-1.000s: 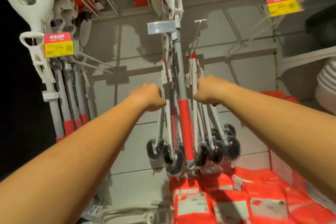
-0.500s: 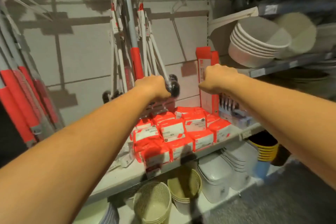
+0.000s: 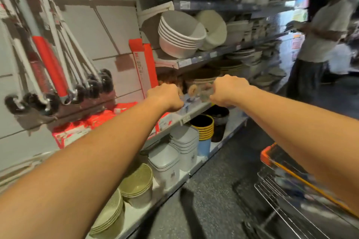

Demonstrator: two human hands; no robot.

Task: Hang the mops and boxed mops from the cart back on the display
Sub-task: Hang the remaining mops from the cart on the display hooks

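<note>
Ahead, left hand (image 3: 165,97), right hand (image 3: 229,91): fingers clenched empty before basin shelves (image 3: 213,54), grey floor (image 3: 213,190) below.

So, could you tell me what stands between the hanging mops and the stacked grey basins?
A tall red box stands upright there, seen in the head view.

The left hand (image 3: 165,97) and right hand (image 3: 230,91), both curled into fists, are held apart before the shelf (image 3: 195,110) and its front edge. At left, mops (image 3: 50,58) hang on the display wall (image 3: 101,25), with a red boxed mop (image 3: 144,64) upright beside them. The wire cart (image 3: 287,188) shows at lower right.
</note>
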